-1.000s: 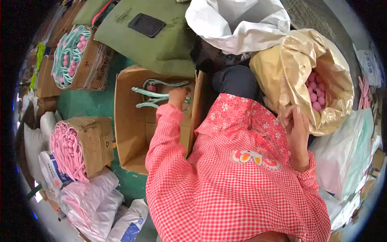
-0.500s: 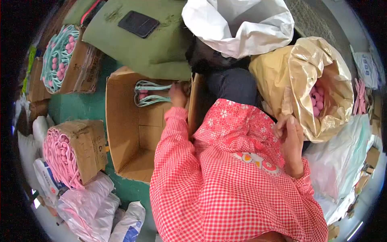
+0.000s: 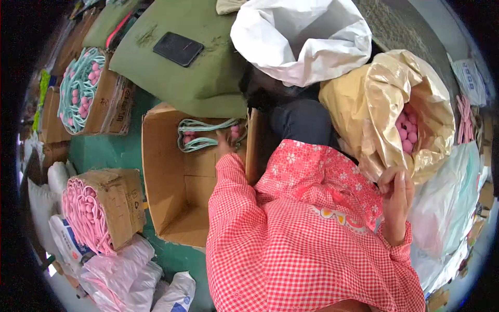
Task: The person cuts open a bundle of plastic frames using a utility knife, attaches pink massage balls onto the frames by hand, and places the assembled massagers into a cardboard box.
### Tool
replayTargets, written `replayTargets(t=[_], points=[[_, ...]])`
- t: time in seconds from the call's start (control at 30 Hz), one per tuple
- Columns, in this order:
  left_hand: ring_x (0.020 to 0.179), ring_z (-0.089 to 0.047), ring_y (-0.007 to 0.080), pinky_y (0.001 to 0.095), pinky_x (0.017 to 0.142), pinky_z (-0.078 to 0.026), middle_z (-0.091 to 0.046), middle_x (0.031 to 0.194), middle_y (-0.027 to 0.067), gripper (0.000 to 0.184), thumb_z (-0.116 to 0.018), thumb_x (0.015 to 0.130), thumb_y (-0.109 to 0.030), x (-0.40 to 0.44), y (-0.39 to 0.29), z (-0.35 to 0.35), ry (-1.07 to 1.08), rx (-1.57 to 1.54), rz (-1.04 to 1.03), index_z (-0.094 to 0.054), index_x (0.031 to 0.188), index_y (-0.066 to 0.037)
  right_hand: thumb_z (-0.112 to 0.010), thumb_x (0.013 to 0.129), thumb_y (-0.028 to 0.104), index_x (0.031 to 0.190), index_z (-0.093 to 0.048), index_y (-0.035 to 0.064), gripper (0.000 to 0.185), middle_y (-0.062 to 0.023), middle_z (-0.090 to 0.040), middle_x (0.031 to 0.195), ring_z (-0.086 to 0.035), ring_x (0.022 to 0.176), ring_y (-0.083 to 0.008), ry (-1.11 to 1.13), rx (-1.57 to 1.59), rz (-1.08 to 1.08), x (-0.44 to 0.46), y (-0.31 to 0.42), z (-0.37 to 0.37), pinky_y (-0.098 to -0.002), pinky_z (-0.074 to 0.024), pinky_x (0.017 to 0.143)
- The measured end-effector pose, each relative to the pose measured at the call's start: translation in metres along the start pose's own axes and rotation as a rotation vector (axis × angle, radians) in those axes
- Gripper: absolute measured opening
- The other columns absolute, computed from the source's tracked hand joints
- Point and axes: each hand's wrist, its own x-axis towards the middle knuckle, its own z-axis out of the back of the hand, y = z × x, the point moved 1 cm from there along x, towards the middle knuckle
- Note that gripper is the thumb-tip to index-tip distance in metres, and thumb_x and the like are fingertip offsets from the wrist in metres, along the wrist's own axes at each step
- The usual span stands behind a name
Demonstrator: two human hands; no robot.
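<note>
My left hand [image 3: 224, 143] is inside an open cardboard box [image 3: 162, 177], its fingers loosely stretched out at a bundle of pale mint cords [image 3: 200, 124] with pink balls at both ends. The bundle lies against the box's far wall, and the hand touches or nearly touches its near side. My right hand [image 3: 398, 195] is raised by the near edge of a gold bag [image 3: 382, 109], fingers bent together. Whatever it may hold is hidden. Pink balls [image 3: 407, 130] show in the gold bag's mouth.
Left of the box stand a carton of mint cords [image 3: 78, 93] and a carton of pink cords [image 3: 86, 210]. A phone [image 3: 178, 49] lies on green cloth [image 3: 213, 78]. A white sack [image 3: 291, 62] gapes at the back. Plastic bags [image 3: 122, 273] lie front left.
My left hand has drawn back slightly from the cord bundle, uncovering pink balls at its right end. My right hand has moved a little rightward and down. The whole view has shifted slightly.
</note>
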Motion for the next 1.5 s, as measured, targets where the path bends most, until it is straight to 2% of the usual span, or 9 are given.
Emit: replayTargets(t=[0.2, 0.27, 0.3, 0.47, 0.53, 0.7, 1.07, 1.3, 1.5], points=[[0.075, -0.062, 0.0251, 0.0413, 0.06, -0.051, -0.063, 0.091, 0.0095, 0.034, -0.061, 0.09, -0.037, 0.071, 0.008, -0.031, 0.381, 0.263, -0.284, -0.057, 0.11, -0.01, -0.035, 0.104, 0.025, 0.078, -0.046, 0.0033, 0.036, -0.0025, -0.041, 0.066, -0.037, 0.059, -0.0104, 0.075, 0.0, -0.031, 0.013, -0.005, -0.019, -0.025, -0.0333, 0.058], [0.073, -0.063, 0.0263, 0.0416, 0.061, -0.053, -0.064, 0.091, 0.0114, 0.022, -0.065, 0.088, -0.023, 0.068, 0.022, -0.052, 0.301, -0.479, -0.25, -0.06, 0.103, -0.007, -0.036, 0.104, 0.027, 0.078, -0.048, 0.0029, 0.038, -0.0018, -0.043, 0.065, -0.037, 0.059, -0.0093, 0.099, 0.025, -0.008, 0.017, -0.005, -0.03, -0.024, -0.0318, 0.057], [0.071, -0.062, 0.0279, 0.0405, 0.06, -0.052, -0.065, 0.084, 0.0122, 0.013, -0.065, 0.087, -0.011, 0.07, 0.01, -0.041, -0.107, 0.356, -0.465, -0.06, 0.097, -0.004, -0.036, 0.104, 0.029, 0.078, -0.05, 0.0024, 0.039, -0.0011, -0.044, 0.065, -0.037, 0.059, -0.0081, 0.111, 0.052, 0.017, 0.018, -0.005, -0.035, -0.023, -0.0302, 0.055], [0.071, -0.063, 0.0326, 0.0464, 0.06, -0.049, -0.068, 0.079, 0.0142, 0.034, -0.068, 0.086, -0.028, 0.045, 0.003, -0.04, -0.064, 0.15, -0.264, -0.065, 0.098, 0.003, -0.036, 0.104, 0.029, 0.079, -0.05, 0.0023, 0.039, -0.0024, -0.047, 0.067, -0.039, 0.059, -0.0083, 0.146, 0.02, 0.01, 0.022, -0.011, -0.041, -0.0228, -0.0313, 0.055], [0.071, -0.064, 0.0416, 0.0502, 0.06, -0.049, -0.069, 0.081, 0.0189, 0.045, -0.062, 0.089, -0.038, 0.154, 0.028, -0.012, -0.085, 1.23, -0.859, -0.064, 0.107, 0.004, -0.036, 0.104, 0.029, 0.08, -0.05, 0.0023, 0.039, -0.0027, -0.048, 0.067, -0.04, 0.059, -0.0083, 0.153, 0.02, 0.004, 0.022, -0.01, -0.042, -0.0227, -0.0317, 0.055], [0.096, -0.063, 0.0371, 0.0451, 0.077, -0.049, -0.067, 0.103, 0.0197, 0.052, -0.053, 0.09, -0.043, 0.198, 0.027, -0.017, 0.145, 1.73, -0.506, -0.057, 0.122, -0.002, -0.038, 0.104, 0.03, 0.081, -0.052, 0.0025, 0.038, -0.0017, -0.049, 0.068, -0.04, 0.059, -0.0079, 0.149, 0.006, -0.021, 0.022, -0.01, -0.041, -0.0221, -0.0323, 0.055], [0.114, -0.053, 0.0396, 0.0483, 0.087, -0.045, -0.061, 0.114, 0.0228, 0.051, -0.059, 0.085, -0.034, 0.083, 0.074, 0.073, 0.167, 0.708, -0.179, -0.051, 0.128, -0.008, -0.039, 0.103, 0.027, 0.077, -0.047, 0.0031, 0.036, -0.0024, -0.042, 0.066, -0.037, 0.06, -0.0108, 0.186, -0.035, -0.019, 0.017, 0.003, -0.047, -0.0243, -0.0291, 0.056], [0.077, -0.049, 0.016, 0.0338, 0.064, -0.04, -0.055, 0.099, 0.0012, 0.031, -0.051, 0.095, -0.028, 0.033, 0.031, 0.076, 0.066, 0.058, 0.042, -0.057, 0.122, -0.014, -0.036, 0.101, 0.024, 0.076, -0.051, 0.002, 0.037, -0.0088, -0.046, 0.068, -0.045, 0.066, -0.0206, 0.44, 0.212, 0.544, -0.008, 0.034, 0.049, -0.0351, -0.0379, 0.064], [0.082, -0.053, 0.0178, 0.0297, 0.074, -0.043, -0.06, 0.095, 0.0074, 0.021, -0.054, 0.086, -0.007, -0.056, -0.058, 0.025, -0.061, 0.061, -0.419, -0.062, 0.105, 0.0, -0.04, 0.099, 0.024, 0.077, -0.051, 0.0037, 0.032, -0.0003, -0.041, 0.067, -0.036, 0.06, -0.01, -0.88, -0.741, 0.512, -0.052, 0.108, 0.169, -0.025, -0.0296, 0.057]])
